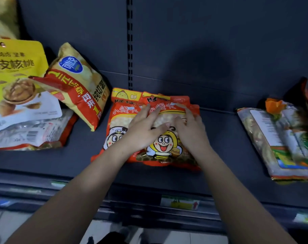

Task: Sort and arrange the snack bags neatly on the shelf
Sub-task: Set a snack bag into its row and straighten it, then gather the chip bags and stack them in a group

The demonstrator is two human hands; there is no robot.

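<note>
Plainly, both hands lay flat and side by side, fingers straight, pressing on the orange snack bags (163, 145) without gripping them: the left hand (144, 129) spread over the middle, the right hand (190, 132) just beside it. Those bags, one overlapping the other, rested on the shelf (223, 148) in front of the foot of the slotted upright (130, 50), a little to its right.

They looked light, puffy and soft, with glossy film that would likely slide under a palm and small pieces inside that could crush if squeezed. A hold on the flat sealed ends or along both side edges seemed safer than on the bulging middle.

Left of the upright a yellow chip bag (79, 88) leaned close to the orange pair, against a yellow walnut pouch (14, 71). Farther right of the upright, beyond the orange bags, bare shelf offered sliding room before the flat packs (281, 141). Forward of the upright, the price rail (179, 203) marked the drop-off edge.
</note>
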